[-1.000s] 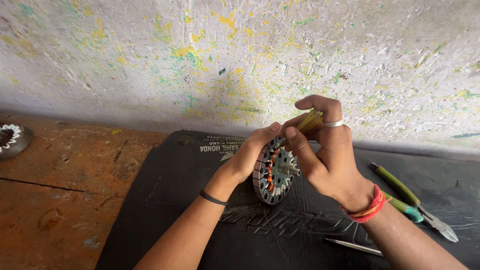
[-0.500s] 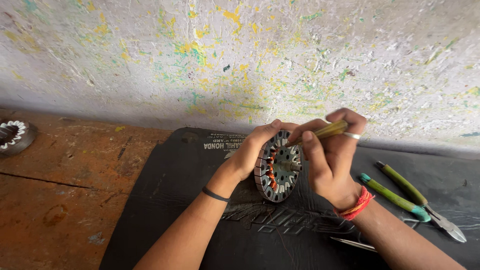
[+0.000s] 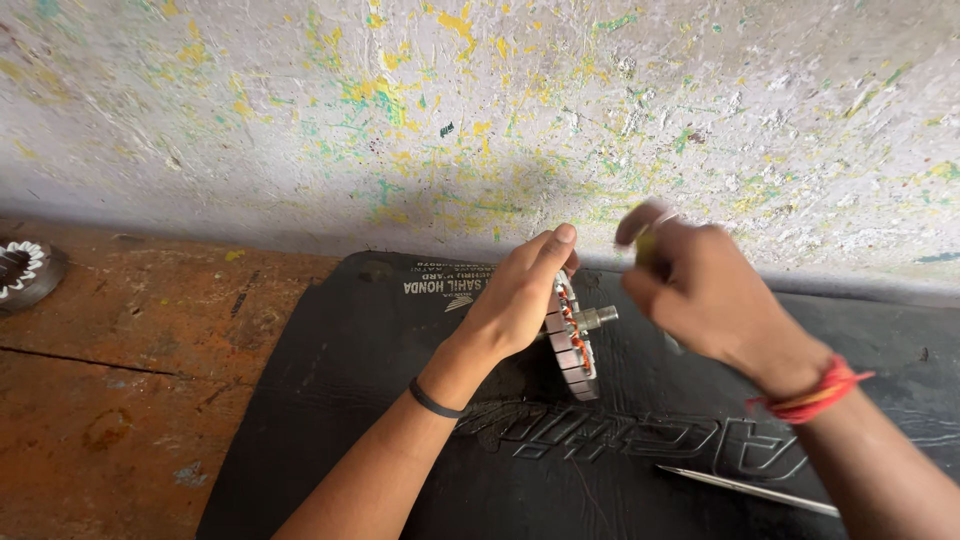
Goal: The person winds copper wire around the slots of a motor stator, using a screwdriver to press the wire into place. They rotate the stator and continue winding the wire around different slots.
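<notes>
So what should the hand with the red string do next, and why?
Probably bring the right hand back down so the yellowish tool it pinches meets the round wound part again. The left hand holds that part on edge on the black mat, its short shaft pointing at the right hand, which is blurred and apart from it.

Left hand (image 3: 515, 300) gripping a round wound stator (image 3: 572, 338) on edge over black mat (image 3: 330, 400); right hand (image 3: 700, 295) blurred, holding something yellowish just beside it.
</notes>
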